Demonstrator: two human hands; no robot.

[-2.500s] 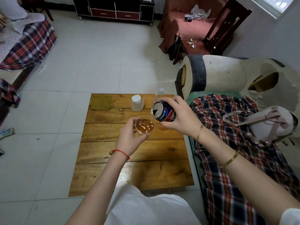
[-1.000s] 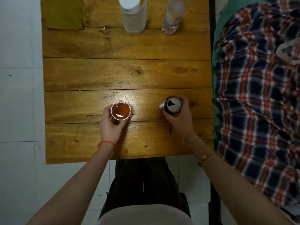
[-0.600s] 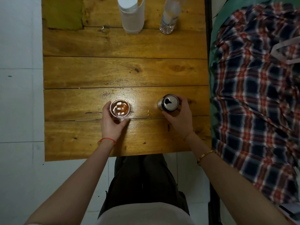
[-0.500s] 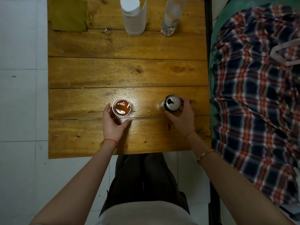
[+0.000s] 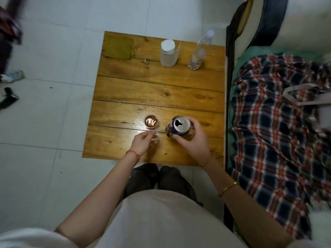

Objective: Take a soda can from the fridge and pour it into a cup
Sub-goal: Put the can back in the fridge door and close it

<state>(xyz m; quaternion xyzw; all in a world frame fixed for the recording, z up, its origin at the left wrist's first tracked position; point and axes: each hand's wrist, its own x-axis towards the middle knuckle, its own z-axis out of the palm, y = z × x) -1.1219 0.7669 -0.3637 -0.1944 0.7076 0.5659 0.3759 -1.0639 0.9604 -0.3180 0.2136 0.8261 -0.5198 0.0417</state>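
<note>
Right hand (image 5: 194, 140): curled around the soda can (image 5: 178, 126), with the fingers wrapped over the far side and the thumb at the near side; a thin gold bangle (image 5: 228, 188) is worn further up the forearm.
Soda can: held upright over the near right part of the wooden table (image 5: 157, 90), its opened silver top turned to the camera; whether its base touches the wood cannot be told.
Left hand (image 5: 143, 143): relaxed and holding nothing, fingers loosely bent and blurred, just short of the cup (image 5: 151, 121) and apart from it; a red string bracelet (image 5: 133, 153) is seen at the wrist.
Cup: a small clear one, set upright on the table just left of the can, filled with brown, glistening liquid.
Table: made of broad planks, with a darker greenish patch (image 5: 118, 48) at the far left corner.
Far edge of the table: a clear container with a white lid (image 5: 168, 52) is stood beside a plastic water bottle (image 5: 199, 50) – both well apart from the cup and the can.
Right of the table: a plaid cloth (image 5: 279, 133) in red, blue and white is spread over a seat, with a pale strap lying across it.
Floor (image 5: 44, 122): pale tiles; a few dark, blurred items are seen at the left edge – too unclear to name.
Person: a light top and dark trousers are visible below the arms.
</note>
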